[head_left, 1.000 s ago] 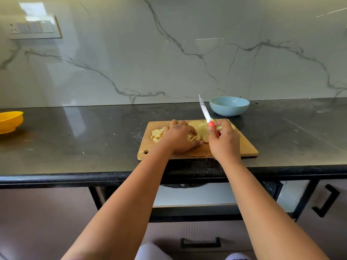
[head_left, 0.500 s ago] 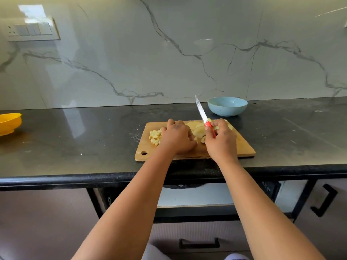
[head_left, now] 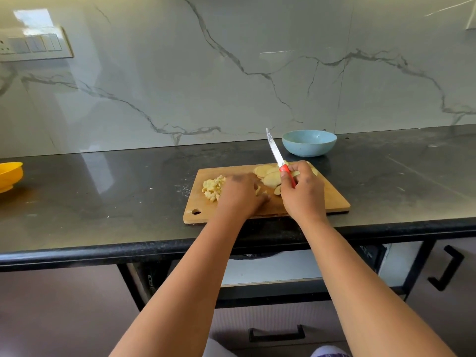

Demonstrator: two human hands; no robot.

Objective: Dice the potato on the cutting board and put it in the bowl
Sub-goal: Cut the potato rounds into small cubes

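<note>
Our right hand (head_left: 304, 194) grips the knife (head_left: 279, 158), blade raised; our left hand (head_left: 240, 195) lies blurred, grip unclear. The potato slices (head_left: 269, 176) look thin, wet, slippery: pin them flat from above.

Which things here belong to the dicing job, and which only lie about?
In use: board, slices, dice, knife, blue bowl, left hand, right hand.
Idle: yellow bowl, switches.
</note>
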